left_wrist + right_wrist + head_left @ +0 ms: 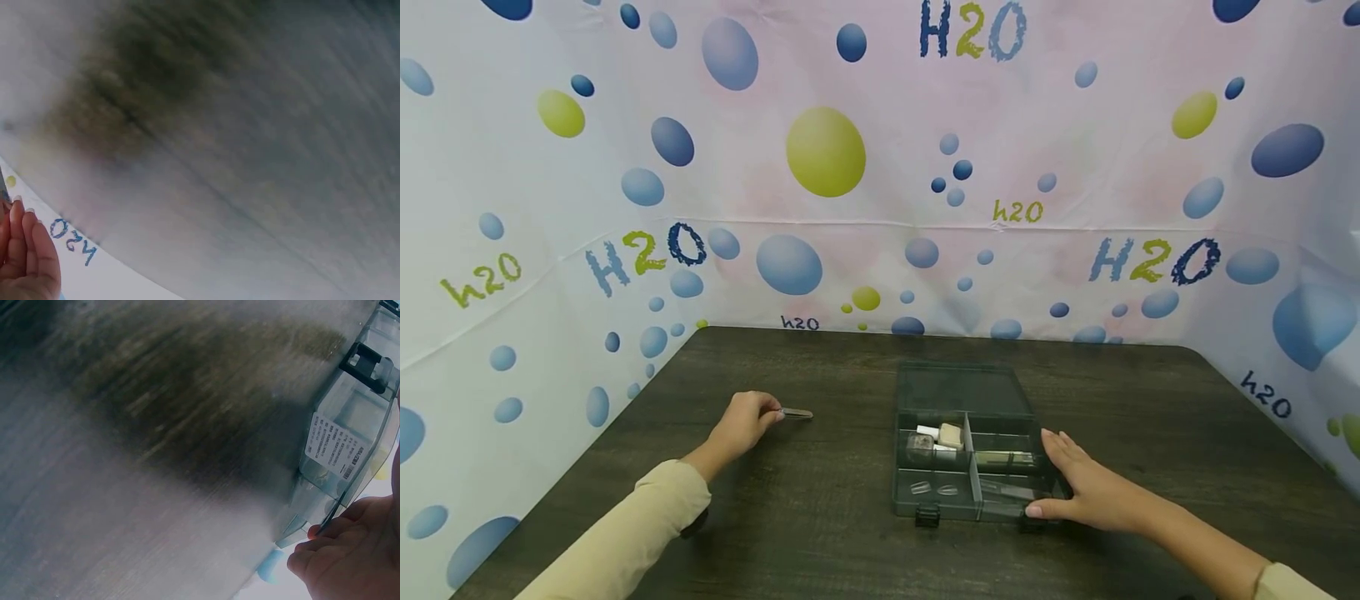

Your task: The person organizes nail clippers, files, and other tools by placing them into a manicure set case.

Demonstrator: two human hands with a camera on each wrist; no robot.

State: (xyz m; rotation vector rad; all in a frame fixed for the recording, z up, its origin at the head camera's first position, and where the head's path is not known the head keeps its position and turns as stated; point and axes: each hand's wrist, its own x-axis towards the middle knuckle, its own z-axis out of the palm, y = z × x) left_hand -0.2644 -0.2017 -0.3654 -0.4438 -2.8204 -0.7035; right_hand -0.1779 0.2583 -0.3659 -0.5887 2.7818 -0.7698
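Note:
In the head view my left hand (747, 421) pinches a short, slim silver tool (797, 413) by one end, low over the table's left side. Its exact kind is too small to tell. The left wrist view catches the fingers (30, 240) close together at the lower left. A transparent grey compartment box (976, 508) lies with its lid (958, 387) folded back. My right hand (1093, 483) holds the box's right side, thumb at the front corner, fingers along the side wall. The right wrist view shows those fingers (344, 531) bent at the box's edge.
Inside the box are small white-capped bottles (946, 452), a cream-coloured block (951, 435), two small clear pieces (920, 487), a greenish tube (1003, 460) and a flat strip (1009, 490). Black latches (927, 517) stick out in front. A printed curtain (880, 250) surrounds the dark table (820, 517).

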